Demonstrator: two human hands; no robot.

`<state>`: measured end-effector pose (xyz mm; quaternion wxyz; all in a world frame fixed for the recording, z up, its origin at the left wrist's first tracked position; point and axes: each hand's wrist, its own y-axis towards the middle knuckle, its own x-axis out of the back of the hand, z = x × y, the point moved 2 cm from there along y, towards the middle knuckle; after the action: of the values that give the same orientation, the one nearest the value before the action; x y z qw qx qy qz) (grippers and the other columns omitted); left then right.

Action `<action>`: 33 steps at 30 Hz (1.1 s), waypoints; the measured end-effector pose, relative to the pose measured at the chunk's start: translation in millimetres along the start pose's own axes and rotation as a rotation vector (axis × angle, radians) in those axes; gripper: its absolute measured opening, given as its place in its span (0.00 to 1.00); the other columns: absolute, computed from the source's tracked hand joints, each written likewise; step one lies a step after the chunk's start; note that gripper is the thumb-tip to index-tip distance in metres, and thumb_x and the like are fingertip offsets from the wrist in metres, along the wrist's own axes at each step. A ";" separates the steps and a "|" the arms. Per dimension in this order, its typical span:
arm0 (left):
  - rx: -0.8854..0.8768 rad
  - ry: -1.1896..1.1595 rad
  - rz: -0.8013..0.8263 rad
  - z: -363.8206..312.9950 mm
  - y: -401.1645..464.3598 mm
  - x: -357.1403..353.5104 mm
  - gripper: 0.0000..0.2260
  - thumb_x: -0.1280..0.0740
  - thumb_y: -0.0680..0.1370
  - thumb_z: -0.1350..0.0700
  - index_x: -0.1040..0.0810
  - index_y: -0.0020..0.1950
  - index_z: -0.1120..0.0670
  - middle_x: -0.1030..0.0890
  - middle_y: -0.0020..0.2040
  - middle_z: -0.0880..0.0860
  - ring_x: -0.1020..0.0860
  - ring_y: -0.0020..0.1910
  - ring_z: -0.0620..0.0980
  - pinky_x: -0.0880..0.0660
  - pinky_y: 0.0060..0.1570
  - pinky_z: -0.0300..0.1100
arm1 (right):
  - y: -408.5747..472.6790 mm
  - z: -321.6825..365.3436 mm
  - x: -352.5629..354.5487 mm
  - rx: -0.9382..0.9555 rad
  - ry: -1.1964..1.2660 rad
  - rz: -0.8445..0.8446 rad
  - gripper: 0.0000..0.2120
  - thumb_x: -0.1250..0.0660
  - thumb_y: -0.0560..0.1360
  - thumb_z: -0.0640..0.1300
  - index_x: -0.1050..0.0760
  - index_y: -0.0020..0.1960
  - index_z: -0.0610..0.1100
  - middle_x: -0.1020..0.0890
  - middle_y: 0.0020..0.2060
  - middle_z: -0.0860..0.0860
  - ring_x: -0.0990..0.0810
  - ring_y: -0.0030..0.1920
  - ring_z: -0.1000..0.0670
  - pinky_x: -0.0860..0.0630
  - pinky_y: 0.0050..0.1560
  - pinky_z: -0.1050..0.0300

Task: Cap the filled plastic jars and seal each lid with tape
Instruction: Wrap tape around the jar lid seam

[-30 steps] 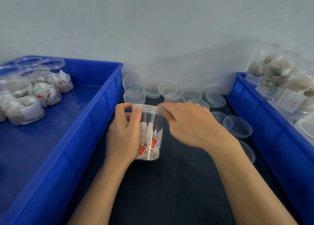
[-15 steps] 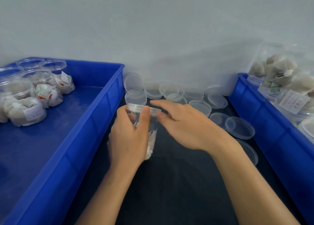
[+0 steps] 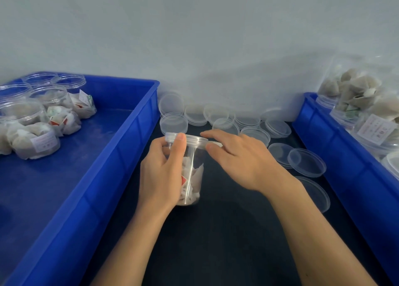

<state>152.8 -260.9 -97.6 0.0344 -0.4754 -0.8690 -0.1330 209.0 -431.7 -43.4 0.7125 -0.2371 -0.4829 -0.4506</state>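
Note:
A clear plastic jar (image 3: 195, 177) with white tea bags and red tags inside stands on the dark table between two blue bins. A clear lid (image 3: 194, 139) sits on its mouth. My left hand (image 3: 159, 177) wraps around the jar's left side, with the thumb pressed against the lid's rim. My right hand (image 3: 241, 162) is at the lid's right edge, index finger above and thumb below, pinching the rim. A thin clear strip runs down the jar's front wall; I cannot tell whether it is tape.
Filled jars (image 3: 32, 139) stand at the far left of the left blue bin (image 3: 138, 123). The right blue bin (image 3: 319, 134) holds more filled jars (image 3: 362, 104). Several loose clear lids (image 3: 306, 162) lie along the wall and to the right of my hands.
The jar has turned in my left hand, and its tea bags show again. My right hand has slid from over the lid to its right rim.

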 end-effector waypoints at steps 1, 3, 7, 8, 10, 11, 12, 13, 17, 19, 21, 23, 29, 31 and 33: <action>0.007 -0.009 0.011 1.0 0.9 0.3 0.21 0.39 0.80 0.29 0.20 0.53 0.45 0.18 0.46 0.34 0.19 0.43 0.33 0.27 0.35 0.30 | 0.2 -0.4 -0.1 0.005 0.008 0.005 0.19 0.49 0.84 0.59 0.30 0.73 0.66 0.22 0.41 0.63 0.24 0.49 0.52 0.32 0.50 0.49; 0.019 -0.031 0.035 2.0 2.2 0.6 0.23 0.39 0.77 0.27 0.20 0.53 0.44 0.17 0.47 0.37 0.18 0.44 0.35 0.27 0.39 0.35 | 0.2 -0.8 -0.6 0.013 0.019 0.014 0.18 0.49 0.85 0.59 0.29 0.70 0.67 0.20 0.42 0.63 0.23 0.46 0.54 0.31 0.49 0.50; 0.033 -0.056 0.055 4.5 5.7 1.0 0.28 0.40 0.72 0.23 0.19 0.50 0.45 0.15 0.44 0.42 0.17 0.41 0.40 0.24 0.44 0.45 | 0.4 -2.3 0.2 0.005 0.018 0.034 0.16 0.49 0.85 0.61 0.29 0.68 0.69 0.19 0.44 0.63 0.22 0.49 0.53 0.32 0.49 0.50; 0.036 -0.059 0.064 5.3 6.7 1.5 0.28 0.40 0.71 0.23 0.18 0.50 0.45 0.15 0.45 0.43 0.16 0.42 0.41 0.22 0.45 0.47 | 0.1 -2.3 -0.1 0.004 0.022 0.046 0.16 0.50 0.85 0.61 0.30 0.68 0.70 0.18 0.47 0.64 0.22 0.52 0.53 0.32 0.50 0.50; 0.039 -0.070 0.085 6.1 7.2 3.4 0.28 0.40 0.71 0.23 0.18 0.51 0.44 0.15 0.47 0.43 0.15 0.45 0.42 0.19 0.48 0.50 | -0.6 -1.1 -1.6 0.003 0.042 0.081 0.18 0.51 0.85 0.61 0.33 0.71 0.71 0.18 0.56 0.65 0.22 0.58 0.53 0.30 0.56 0.49; 0.040 -0.076 0.097 5.8 6.6 4.4 0.27 0.40 0.71 0.23 0.19 0.53 0.43 0.15 0.48 0.42 0.15 0.46 0.42 0.19 0.49 0.49 | -1.1 -0.5 -2.4 0.002 0.063 0.101 0.18 0.51 0.86 0.61 0.34 0.73 0.72 0.18 0.60 0.65 0.22 0.61 0.53 0.30 0.59 0.49; 0.040 -0.074 0.107 5.7 6.2 4.3 0.28 0.41 0.72 0.24 0.20 0.57 0.42 0.15 0.49 0.41 0.15 0.47 0.41 0.19 0.48 0.46 | -1.3 0.0 -2.9 0.003 0.084 0.115 0.18 0.51 0.86 0.61 0.35 0.74 0.72 0.19 0.62 0.64 0.23 0.63 0.52 0.29 0.61 0.48; 0.035 -0.064 0.113 4.9 5.2 4.0 0.29 0.41 0.72 0.24 0.23 0.61 0.42 0.16 0.51 0.40 0.16 0.48 0.40 0.19 0.45 0.41 | -1.6 0.1 -2.9 0.007 0.100 0.122 0.18 0.50 0.86 0.60 0.35 0.74 0.72 0.19 0.61 0.64 0.22 0.63 0.52 0.28 0.62 0.47; -0.128 0.196 -0.068 -4.8 -1.3 6.0 0.24 0.42 0.77 0.27 0.29 0.64 0.41 0.21 0.54 0.39 0.20 0.50 0.37 0.25 0.43 0.37 | -1.5 0.9 0.3 0.029 0.120 0.104 0.16 0.48 0.86 0.59 0.30 0.71 0.70 0.17 0.53 0.63 0.21 0.56 0.54 0.25 0.58 0.48; -0.243 0.306 -0.188 -12.2 -6.0 7.1 0.19 0.40 0.81 0.32 0.27 0.60 0.45 0.22 0.55 0.41 0.20 0.49 0.40 0.31 0.42 0.33 | -1.7 3.8 1.9 0.049 0.082 0.070 0.15 0.47 0.86 0.58 0.27 0.67 0.68 0.18 0.44 0.64 0.22 0.47 0.59 0.26 0.49 0.52; -0.242 0.338 -0.222 -14.6 -9.8 5.2 0.18 0.42 0.83 0.35 0.25 0.60 0.47 0.21 0.55 0.41 0.20 0.48 0.43 0.34 0.42 0.32 | -2.3 9.7 2.0 0.066 0.024 0.030 0.13 0.46 0.86 0.57 0.24 0.63 0.63 0.21 0.36 0.63 0.23 0.41 0.59 0.29 0.42 0.53; -0.199 0.354 -0.211 -13.2 -12.2 1.0 0.20 0.44 0.82 0.33 0.26 0.62 0.46 0.21 0.54 0.40 0.22 0.48 0.41 0.35 0.41 0.34 | -2.9 14.3 0.5 0.072 -0.010 0.019 0.14 0.46 0.86 0.56 0.23 0.61 0.58 0.20 0.37 0.60 0.22 0.43 0.55 0.28 0.43 0.51; -0.165 0.444 -0.083 -7.0 -12.8 -2.8 0.28 0.37 0.77 0.28 0.33 0.70 0.43 0.26 0.58 0.36 0.28 0.45 0.35 0.39 0.39 0.31 | -1.3 8.6 -0.3 0.019 0.131 0.116 0.23 0.46 0.82 0.47 0.30 0.75 0.63 0.24 0.46 0.63 0.24 0.48 0.53 0.32 0.47 0.53; -0.174 0.447 -0.051 -5.2 -9.6 -1.8 0.29 0.38 0.77 0.28 0.32 0.72 0.43 0.27 0.61 0.35 0.28 0.52 0.37 0.38 0.40 0.30 | 0.2 2.4 1.7 0.011 0.142 0.113 0.22 0.44 0.83 0.49 0.30 0.74 0.64 0.24 0.41 0.64 0.23 0.47 0.55 0.29 0.47 0.53; -0.175 0.414 -0.020 -3.1 -6.7 -0.4 0.30 0.39 0.76 0.27 0.32 0.72 0.42 0.27 0.62 0.35 0.28 0.53 0.38 0.36 0.42 0.30 | 0.6 -4.1 5.2 -0.008 0.114 0.101 0.21 0.43 0.84 0.54 0.31 0.76 0.64 0.22 0.45 0.65 0.22 0.55 0.54 0.26 0.57 0.49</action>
<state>147.2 -265.4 -96.0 0.1695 -0.4306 -0.8332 -0.3029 212.1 -436.7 -40.4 0.7597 -0.2379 -0.4269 -0.4289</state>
